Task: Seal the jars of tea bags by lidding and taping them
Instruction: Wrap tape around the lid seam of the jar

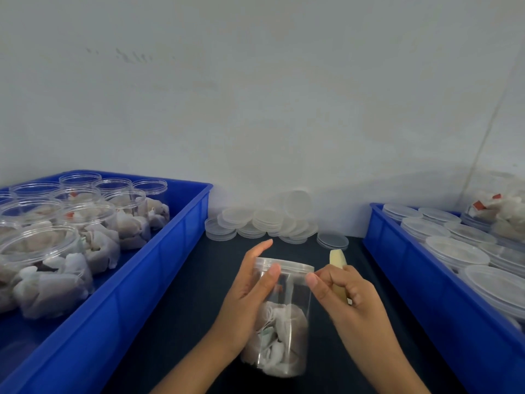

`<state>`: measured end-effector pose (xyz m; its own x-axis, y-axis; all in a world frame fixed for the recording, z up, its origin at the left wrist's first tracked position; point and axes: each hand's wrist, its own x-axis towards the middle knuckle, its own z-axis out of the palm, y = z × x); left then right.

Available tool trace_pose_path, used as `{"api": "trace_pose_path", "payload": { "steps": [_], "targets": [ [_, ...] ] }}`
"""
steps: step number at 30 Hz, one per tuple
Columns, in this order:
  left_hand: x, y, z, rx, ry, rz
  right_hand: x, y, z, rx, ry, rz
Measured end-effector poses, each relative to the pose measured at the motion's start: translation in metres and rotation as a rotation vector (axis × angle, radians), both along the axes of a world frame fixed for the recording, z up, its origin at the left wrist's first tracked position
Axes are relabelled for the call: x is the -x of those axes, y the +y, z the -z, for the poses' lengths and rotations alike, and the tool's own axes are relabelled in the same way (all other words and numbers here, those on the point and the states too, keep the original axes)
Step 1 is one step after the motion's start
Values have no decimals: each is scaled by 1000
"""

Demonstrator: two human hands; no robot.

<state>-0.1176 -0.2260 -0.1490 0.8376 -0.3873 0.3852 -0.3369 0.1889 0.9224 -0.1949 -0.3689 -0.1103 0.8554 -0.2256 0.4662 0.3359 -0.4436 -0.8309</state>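
Observation:
A clear plastic jar (287, 317) half full of tea bags is held over the dark table, a clear lid (285, 264) on its top. My left hand (247, 297) grips the jar's left side, thumb across the front near the lid. My right hand (345, 294) holds a yellowish roll of tape (338, 261) in its curled fingers, and its thumb and forefinger pinch at the right edge of the lid. Whether a strip of tape runs to the jar I cannot tell.
A blue crate (159, 268) on the left holds several open jars of tea bags (93, 223). Loose clear lids (264, 223) are piled against the wall behind. A second blue crate (420, 280) on the right holds lidded jars (454, 248).

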Motion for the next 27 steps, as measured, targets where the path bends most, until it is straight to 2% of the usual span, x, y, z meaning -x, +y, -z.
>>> {"api": "trace_pose_path", "payload": {
  "steps": [5, 10, 13, 27],
  "targets": [
    [4, -1, -3, 46, -94, -80, -5, 3, 0, 35, -21, 65],
    [7, -2, -7, 35, -188, -124, -6, 11, 5, -59, -14, 40],
    [6, -1, -9, 26, -156, -105, -7, 15, 8, -152, -34, 22],
    [13, -2, -11, 6, -164, -134, -7, 18, 8, -183, -31, -4]
  ]
}}
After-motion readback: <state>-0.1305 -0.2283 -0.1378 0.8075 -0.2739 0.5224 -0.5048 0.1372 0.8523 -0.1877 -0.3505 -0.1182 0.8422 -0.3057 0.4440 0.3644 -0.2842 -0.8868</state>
